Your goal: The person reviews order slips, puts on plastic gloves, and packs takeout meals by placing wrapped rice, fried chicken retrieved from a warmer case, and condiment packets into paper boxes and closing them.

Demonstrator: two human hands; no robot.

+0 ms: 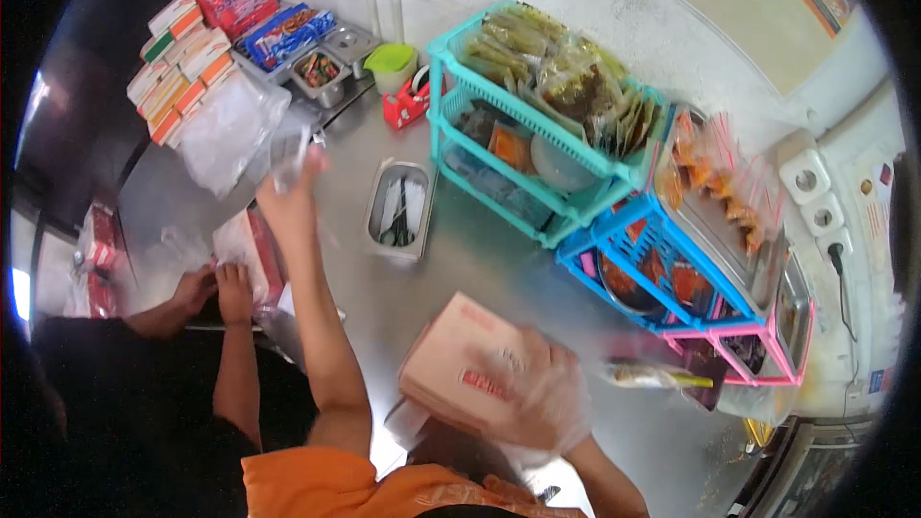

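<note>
My left hand [298, 183] is raised over the left part of the steel counter. Pinched in its fingers is a clear plastic item [288, 151], blurred, perhaps a bag or glove. My right hand [550, 396] wears a loose, clear plastic glove. It grips a brown cardboard box [450, 352] with red print, tilted at the counter's near edge. A steel tray [398, 248] with black-handled scissors [398, 219] stands between and beyond my hands.
At left, a co-worker's hands [216, 291] touch a plastic-wrapped red and white pack [252, 252]. Behind are stacked cartons [176, 72] and a clear plastic bag [230, 122]. Teal [496, 187] and blue racks [626, 259] line the wall. A wrapped item [655, 376] lies right.
</note>
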